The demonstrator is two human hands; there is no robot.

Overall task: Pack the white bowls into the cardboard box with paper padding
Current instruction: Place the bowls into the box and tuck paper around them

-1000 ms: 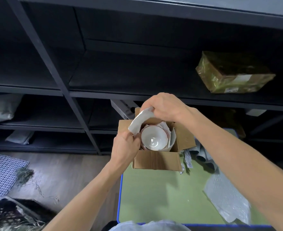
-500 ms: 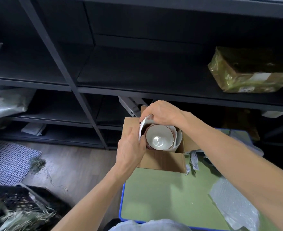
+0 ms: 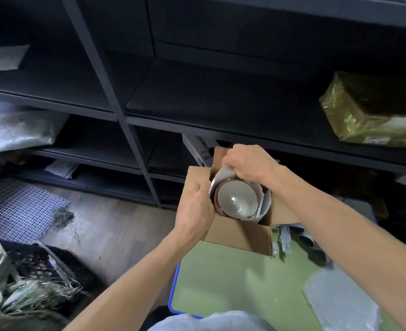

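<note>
White bowls [image 3: 236,202] amid paper [image 3: 266,203] in cardboard box [image 3: 241,238]

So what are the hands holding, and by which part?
The right hand pinches the paper padding at its far edge; the left hand grips the cardboard box by its left wall.

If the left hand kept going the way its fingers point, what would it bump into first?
The left hand would probably meet the paper padding first, which its fingers pinch inside the cardboard box; just behind it sits the white bowl. Depth is hard to judge.
</note>
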